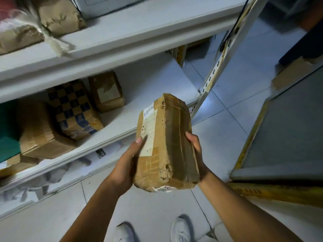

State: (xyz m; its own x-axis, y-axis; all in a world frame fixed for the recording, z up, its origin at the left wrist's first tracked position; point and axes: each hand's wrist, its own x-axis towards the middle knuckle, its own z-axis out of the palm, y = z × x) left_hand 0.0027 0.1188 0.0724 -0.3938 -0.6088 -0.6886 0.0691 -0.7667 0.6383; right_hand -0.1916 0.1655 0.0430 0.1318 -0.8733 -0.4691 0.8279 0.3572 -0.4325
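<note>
Crumpled brown taped cardboard parcel (166, 144) with white label, left hand (128, 165) and right hand (196, 151) gripping its sides, white metal shelf (157, 81) behind

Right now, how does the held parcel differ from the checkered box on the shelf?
The held parcel is plain brown with a white label; the checkered box bears dark squares. The left hand and right hand grip the held parcel; the checkered box rests on the shelf. Both are worn cardboard.

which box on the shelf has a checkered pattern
The checkered box, centre of the three on that shelf: dark and tan squares. The left box and the right box beside it are plain brown cardboard.
</note>
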